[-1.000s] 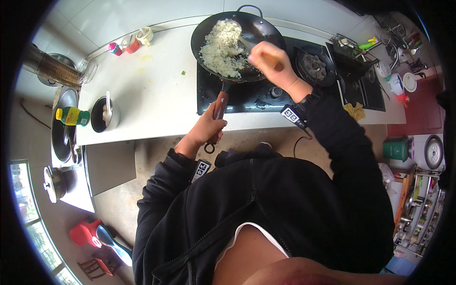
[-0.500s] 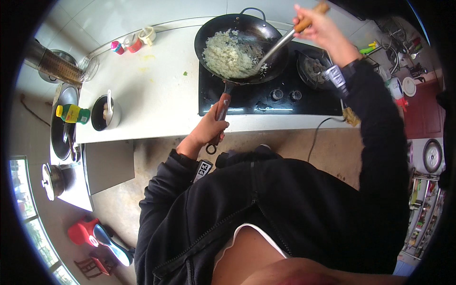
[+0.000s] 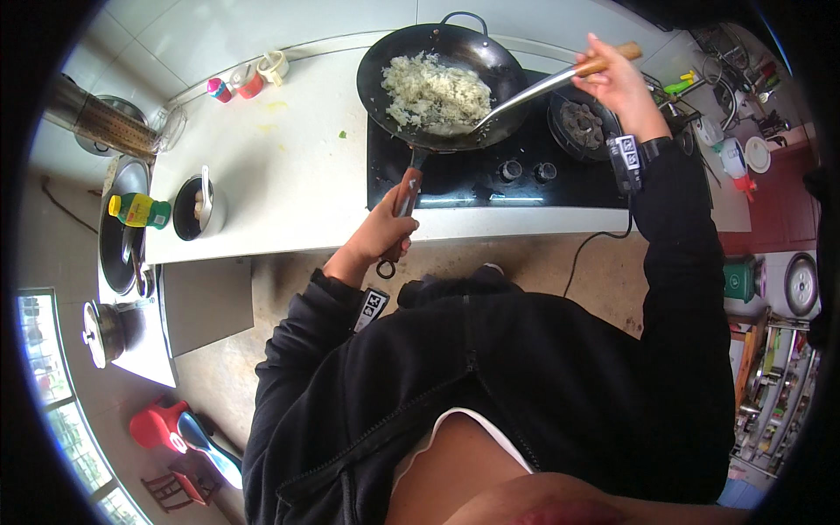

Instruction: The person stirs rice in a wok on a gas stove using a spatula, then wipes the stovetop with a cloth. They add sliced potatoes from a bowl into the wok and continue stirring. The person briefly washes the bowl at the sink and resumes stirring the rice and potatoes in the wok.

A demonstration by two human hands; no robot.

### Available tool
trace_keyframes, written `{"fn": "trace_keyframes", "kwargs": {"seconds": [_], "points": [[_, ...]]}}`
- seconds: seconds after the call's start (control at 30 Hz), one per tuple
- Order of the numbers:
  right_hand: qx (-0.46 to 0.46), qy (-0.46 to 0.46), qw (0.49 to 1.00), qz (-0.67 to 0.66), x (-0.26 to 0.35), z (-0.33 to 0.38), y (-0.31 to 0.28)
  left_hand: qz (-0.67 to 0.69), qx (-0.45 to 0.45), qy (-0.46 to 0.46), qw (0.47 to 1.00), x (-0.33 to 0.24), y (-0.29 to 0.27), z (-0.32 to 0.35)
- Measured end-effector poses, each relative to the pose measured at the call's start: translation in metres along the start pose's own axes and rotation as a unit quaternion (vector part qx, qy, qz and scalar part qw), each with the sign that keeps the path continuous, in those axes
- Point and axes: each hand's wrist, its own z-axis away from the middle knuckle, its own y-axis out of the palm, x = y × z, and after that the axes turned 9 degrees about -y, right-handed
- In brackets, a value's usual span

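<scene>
A dark wok (image 3: 506,79) rests at the left of the black cooktop (image 3: 455,179), with white cooked rice (image 3: 437,94) heaped in it. My left hand (image 3: 378,232) is wrapped round the wok's wooden handle (image 3: 409,188). In my right hand (image 3: 619,86) is the wooden grip of a long metal wok spatula (image 3: 542,86), which slants down leftward. Its lower end touches the rice at the wok's right side, and its tip is partly hidden there. To the wok's right sits a smaller dark pan (image 3: 582,122) with dark grey contents I cannot make out.
On the white counter (image 3: 280,188) to the left stand a bowl (image 3: 214,217) with a spoon and a green-and-yellow bottle (image 3: 144,211). Small cups (image 3: 247,83) line the wall at the back. A black cable (image 3: 584,241) hangs over the counter's front edge.
My right hand has moved right and slightly lower, bringing the spatula to a flatter slant. The rice has shifted within the wok. My left hand keeps its hold on the handle.
</scene>
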Motion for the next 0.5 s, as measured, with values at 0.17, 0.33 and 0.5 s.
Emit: {"fn": "trace_keyframes", "kwargs": {"seconds": [0.17,0.33,0.5], "points": [[-0.041,-0.077,0.989,-0.121,-0.104,0.010,0.062,-0.004,-0.004,-0.001,1.000,0.001,0.001,0.000],[-0.219,-0.035,0.904,-0.364,-0.127,0.001,0.020,-0.007,-0.004,-0.004,1.000,0.000,0.000,0.002],[-0.077,-0.075,0.994,-0.037,-0.005,0.007,0.009,-0.008,0.002,0.006,1.000,0.001,-0.001,0.001]]}}
